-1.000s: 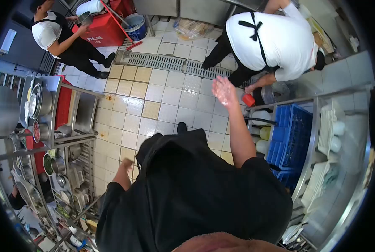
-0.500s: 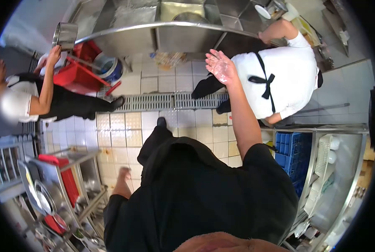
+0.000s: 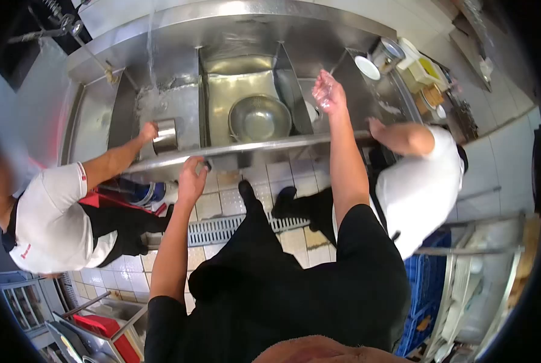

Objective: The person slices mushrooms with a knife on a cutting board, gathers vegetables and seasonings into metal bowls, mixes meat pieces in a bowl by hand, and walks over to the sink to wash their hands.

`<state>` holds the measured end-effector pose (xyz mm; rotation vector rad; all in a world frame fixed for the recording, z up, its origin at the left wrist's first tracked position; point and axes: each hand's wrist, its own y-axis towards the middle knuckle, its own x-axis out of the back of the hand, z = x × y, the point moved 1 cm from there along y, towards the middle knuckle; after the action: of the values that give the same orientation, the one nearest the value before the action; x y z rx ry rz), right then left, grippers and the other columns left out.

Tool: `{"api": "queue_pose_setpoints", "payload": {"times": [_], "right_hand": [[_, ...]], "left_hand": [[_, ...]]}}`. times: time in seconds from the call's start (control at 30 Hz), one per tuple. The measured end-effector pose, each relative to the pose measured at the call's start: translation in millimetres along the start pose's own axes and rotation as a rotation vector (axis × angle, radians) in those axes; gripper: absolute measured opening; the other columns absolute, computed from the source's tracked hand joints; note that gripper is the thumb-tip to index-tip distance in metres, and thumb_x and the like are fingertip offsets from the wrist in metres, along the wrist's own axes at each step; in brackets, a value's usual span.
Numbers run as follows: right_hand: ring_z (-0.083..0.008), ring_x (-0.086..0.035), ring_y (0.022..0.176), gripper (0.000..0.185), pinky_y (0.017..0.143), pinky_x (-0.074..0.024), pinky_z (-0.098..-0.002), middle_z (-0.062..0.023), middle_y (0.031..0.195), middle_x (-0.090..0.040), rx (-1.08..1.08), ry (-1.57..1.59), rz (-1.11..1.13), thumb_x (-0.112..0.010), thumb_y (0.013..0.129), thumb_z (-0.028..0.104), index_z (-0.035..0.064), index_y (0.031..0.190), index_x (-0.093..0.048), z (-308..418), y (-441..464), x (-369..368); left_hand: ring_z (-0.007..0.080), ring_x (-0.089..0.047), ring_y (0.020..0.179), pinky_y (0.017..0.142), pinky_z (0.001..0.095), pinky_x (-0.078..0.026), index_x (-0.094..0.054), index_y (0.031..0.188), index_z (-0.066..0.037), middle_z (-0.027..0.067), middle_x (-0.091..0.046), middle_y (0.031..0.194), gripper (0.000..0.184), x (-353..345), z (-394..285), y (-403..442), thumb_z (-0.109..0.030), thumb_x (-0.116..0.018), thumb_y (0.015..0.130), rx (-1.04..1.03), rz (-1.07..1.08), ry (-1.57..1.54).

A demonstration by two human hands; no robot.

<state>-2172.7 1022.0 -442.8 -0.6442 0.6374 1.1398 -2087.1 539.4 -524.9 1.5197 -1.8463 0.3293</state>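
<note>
My right hand (image 3: 329, 94) is raised over the right part of the steel sink (image 3: 240, 148). Its palm looks wet, its fingers are loosely curled, and no tool shows in it. My left hand (image 3: 191, 181) hovers by the sink's front edge, fingers bent and apart. A small dark spot shows by its fingertips; I cannot tell whether it is an object. In the middle basin sits a round metal bowl or colander (image 3: 260, 119), and a white item (image 3: 312, 112), partly hidden, lies in the basin right of it.
Left of me, a co-worker (image 3: 52, 212) holds a metal pot (image 3: 165, 135) in a basin with running water (image 3: 152, 66). Another co-worker (image 3: 415, 181) leans at the sink on my right. A white plate (image 3: 367, 68) and metal containers (image 3: 386, 53) stand at its right end. Blue crates (image 3: 425, 284) are lower right.
I am closer to the sink. My left hand has come up to its edge; my right hand's fingers have curled in. The left co-worker's pot has gone down into the basin.
</note>
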Motion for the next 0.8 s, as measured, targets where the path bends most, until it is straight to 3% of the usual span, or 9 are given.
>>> {"api": "queue_pose_setpoints", "payload": {"times": [0.07, 0.17, 0.23, 0.3, 0.43, 0.5, 0.53, 0.63, 0.8], "right_hand": [[-0.0143, -0.057, 0.062, 0.026, 0.056, -0.0501, -0.03, -0.0048, 0.08, -0.06, 0.065, -0.044, -0.038, -0.058, 0.087, 0.003, 0.0073, 0.113, -0.056, 16.0, 85.5, -5.9], [-0.0139, -0.056, 0.061, 0.033, 0.054, -0.0498, -0.0305, -0.0039, 0.079, -0.059, 0.067, -0.128, 0.053, -0.057, 0.086, 0.002, 0.0083, 0.118, -0.054, 32.4, 203.1, -22.5], [-0.0135, -0.055, 0.06, 0.045, 0.053, -0.0496, -0.0315, -0.0041, 0.077, -0.056, 0.053, -0.176, 0.051, -0.055, 0.085, 0.0, 0.0091, 0.128, -0.045, 36.7, 278.6, -36.5], [-0.0132, -0.054, 0.06, 0.052, 0.054, -0.0501, -0.0314, -0.0047, 0.077, -0.056, 0.039, -0.235, 0.055, -0.055, 0.084, 0.0, 0.0097, 0.132, -0.04, 41.9, 352.0, -47.4], [-0.0132, -0.052, 0.055, 0.053, 0.05, -0.0491, -0.0287, -0.0067, 0.077, -0.056, 0.128, -0.373, -0.021, -0.056, 0.085, -0.001, 0.0097, 0.134, -0.038, 54.9, 471.3, -64.4], [-0.013, -0.052, 0.055, 0.042, 0.048, -0.0483, -0.0279, -0.0069, 0.075, -0.055, 0.19, -0.461, -0.058, -0.055, 0.085, -0.001, 0.0055, 0.126, -0.047, 56.1, 508.4, -74.1], [-0.0129, -0.051, 0.054, 0.018, 0.049, -0.0481, -0.0289, -0.006, 0.071, -0.054, 0.124, -0.522, -0.093, -0.054, 0.085, -0.001, 0.0008, 0.103, -0.057, 57.7, 526.0, -76.0], [-0.0129, -0.051, 0.055, 0.002, 0.049, -0.0479, -0.0305, -0.0052, 0.067, -0.053, 0.112, -0.584, -0.137, -0.055, 0.085, 0.0, 0.0003, 0.084, -0.057, 63.2, 549.1, -72.1], [-0.0127, -0.055, 0.065, 0.026, 0.059, -0.05, -0.0303, -0.0037, 0.08, -0.056, 0.166, -0.569, 0.078, -0.061, 0.081, 0.005, 0.0044, 0.107, -0.057, 86.3, 487.0, -51.0]], "left_hand": [[0.041, -0.056, 0.102, 0.09, 0.0426, -0.045, -0.058, 0.108, 0.002, 0.0208, -0.06, 0.107, 0.03, -16.1, -1.3, 42.7, -0.011, -0.064, 0.082, -0.093, -0.043, 0.035], [0.0405, -0.056, 0.1, 0.087, 0.0418, -0.046, -0.058, 0.108, 0.002, 0.0207, -0.06, 0.104, 0.03, -42.4, 20.5, 88.3, -0.013, -0.065, 0.083, -0.029, -0.038, 0.11], [0.0376, -0.059, 0.093, 0.078, 0.0408, -0.049, -0.059, 0.108, 0.0, 0.0192, -0.061, 0.101, 0.029, -58.0, 34.3, 105.3, -0.015, -0.066, 0.084, 0.136, -0.039, 0.014], [0.034, -0.061, 0.082, 0.069, 0.0398, -0.049, -0.06, 0.108, -0.003, 0.0164, -0.061, 0.097, 0.029, -56.8, 29.2, 113.8, -0.018, -0.066, 0.084, 0.308, 0.027, 0.206], [0.0322, -0.06, 0.074, 0.065, 0.0408, -0.049, -0.061, 0.103, -0.004, 0.0147, -0.062, 0.091, 0.028, -63.7, 27.8, 121.1, -0.021, -0.067, 0.081, 0.332, 0.034, 0.287], [0.0322, -0.061, 0.075, 0.066, 0.0402, -0.05, -0.062, 0.101, -0.004, 0.0144, -0.062, 0.093, 0.027, -66.2, 35.8, 121.4, -0.019, -0.067, 0.08, 0.357, 0.015, 0.281], [0.0315, -0.06, 0.074, 0.066, 0.0398, -0.05, -0.061, 0.102, -0.004, 0.0138, -0.062, 0.095, 0.028, -66.2, 37.7, 122.1, -0.019, -0.067, 0.079, 0.391, 0.022, 0.289], [0.0296, -0.061, 0.074, 0.067, 0.0393, -0.05, -0.06, 0.104, -0.004, 0.0128, -0.062, 0.1, 0.03, -62.6, 36.3, 127.6, -0.017, -0.067, 0.078, 0.423, 0.02, 0.313], [0.0273, -0.059, 0.073, 0.066, 0.0391, -0.049, -0.06, 0.105, -0.005, 0.0122, -0.061, 0.1, 0.031, -62.3, 34.0, 132.5, -0.016, -0.068, 0.078, 0.512, 0.014, 0.32]]}}
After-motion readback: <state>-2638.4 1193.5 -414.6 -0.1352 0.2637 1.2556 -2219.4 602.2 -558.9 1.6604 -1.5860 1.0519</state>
